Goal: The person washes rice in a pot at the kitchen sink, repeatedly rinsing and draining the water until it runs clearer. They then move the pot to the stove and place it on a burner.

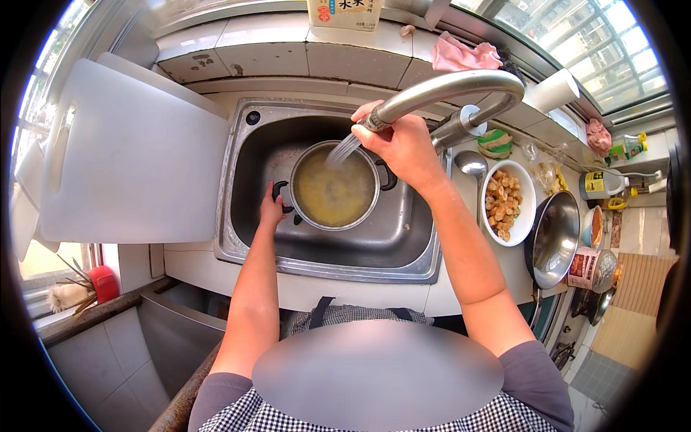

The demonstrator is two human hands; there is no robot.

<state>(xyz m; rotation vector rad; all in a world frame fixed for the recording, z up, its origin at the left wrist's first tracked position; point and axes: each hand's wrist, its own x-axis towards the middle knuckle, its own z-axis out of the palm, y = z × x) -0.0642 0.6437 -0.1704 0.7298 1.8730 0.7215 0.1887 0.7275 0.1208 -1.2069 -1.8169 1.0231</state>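
Note:
A round metal pot point(333, 186) with two black handles stands in the stainless steel sink point(270, 258). Cloudy yellowish liquid fills much of it. My left hand point(273, 205) grips the pot's left handle point(279, 191). Above the pot's right side, my right hand point(399, 143) holds the outlet end of the curved metal faucet point(453, 89). Water streams from the outlet down into the pot. The pot's right handle point(387, 175) is free, just below my right hand.
Right of the sink are a ladle point(471, 163), a white bowl of brown chunks point(495, 229) and a wok point(550, 243). White cutting boards point(135, 162) stand at the left. A pink cloth point(465, 54) lies on the tiled ledge, behind the faucet.

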